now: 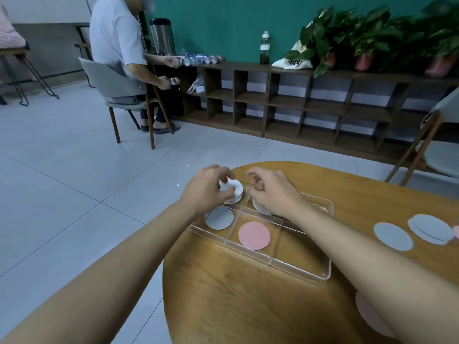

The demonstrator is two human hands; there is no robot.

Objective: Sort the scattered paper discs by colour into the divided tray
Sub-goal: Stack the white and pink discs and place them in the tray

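A clear divided tray (301,270) lies on the round wooden table. My left hand (207,188) grips a stack of white discs (234,188) over the tray's far left compartment. My right hand (269,192) hovers with curled fingers above the far middle compartment, where more white discs (259,207) show under it; whether it holds anything is hidden. A grey disc (219,218) lies in the near left compartment and a pink disc (254,235) in the one beside it. Loose grey discs (393,235) (431,228) lie to the right.
A pink disc (370,316) peeks out under my right forearm at the table's near edge. The table's left edge (165,281) drops to tiled floor. A person sits on a chair (116,88) far left, by a low wooden shelf (285,103) with plants.
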